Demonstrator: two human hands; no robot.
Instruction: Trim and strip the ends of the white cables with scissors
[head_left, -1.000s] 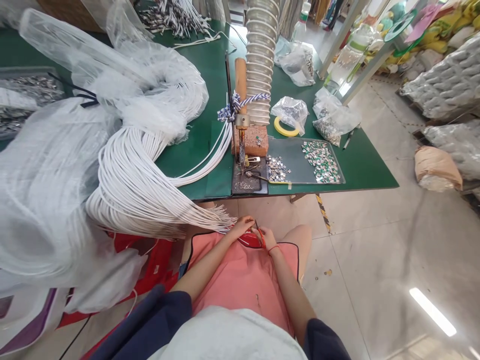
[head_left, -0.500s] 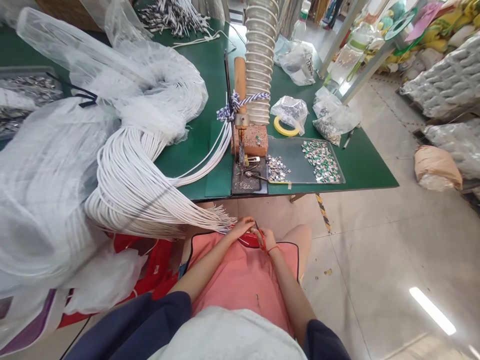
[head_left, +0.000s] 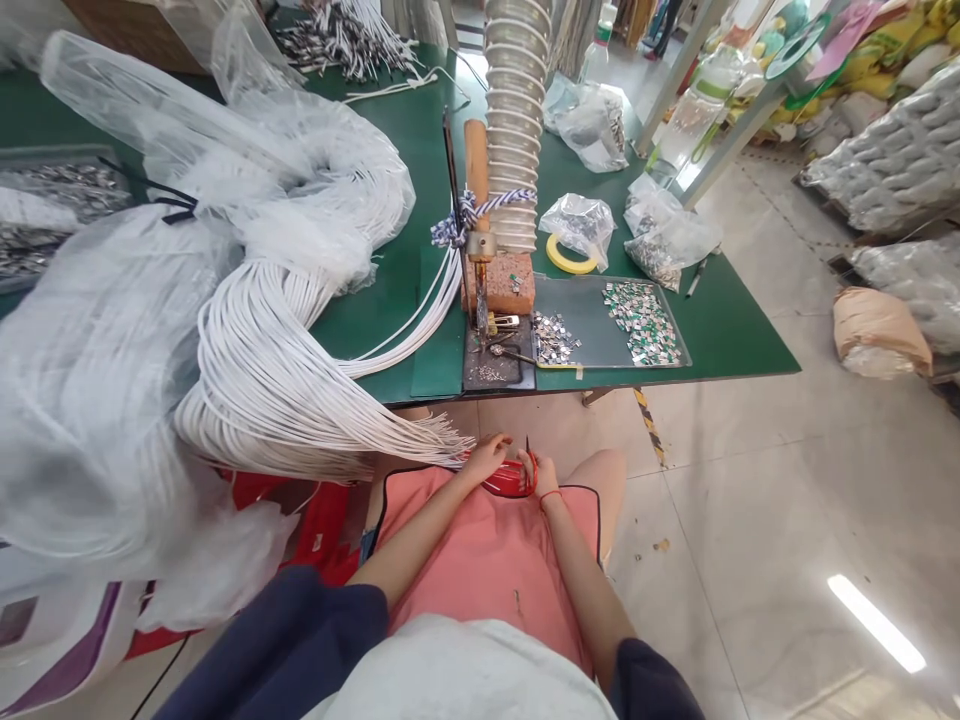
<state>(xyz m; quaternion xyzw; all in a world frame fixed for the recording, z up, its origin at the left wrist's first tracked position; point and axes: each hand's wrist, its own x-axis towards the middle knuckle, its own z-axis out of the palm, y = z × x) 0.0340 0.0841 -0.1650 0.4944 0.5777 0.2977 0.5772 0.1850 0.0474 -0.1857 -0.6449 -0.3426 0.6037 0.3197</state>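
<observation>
The fingers of the right hand (head_left: pixel 541 474) are closed round the red-handled scissors (head_left: pixel 533 472), whose dark point juts up and ahead of them; the fingers of the left hand (head_left: pixel 484 459) are bent just beside the loose ends of the white cable bundle (head_left: pixel 270 370), and whether they pinch a strand I cannot tell; between the two hands lies red material (head_left: pixel 508 480) with white strands across it, over the pink apron (head_left: pixel 465 560); the bundle sweeps away to the left of the fingers, partly wrapped in clear plastic; ahead of them, on the green tabletop (head_left: pixel 739 345), a wooden-handled soldering iron (head_left: pixel 478 165) points down in front of a brick (head_left: pixel 516 285), roped to a ribbed hose (head_left: pixel 516 120); ahead and right of them sits a shallow tray (head_left: pixel 589 305) of small circuit boards (head_left: pixel 643 322).
</observation>
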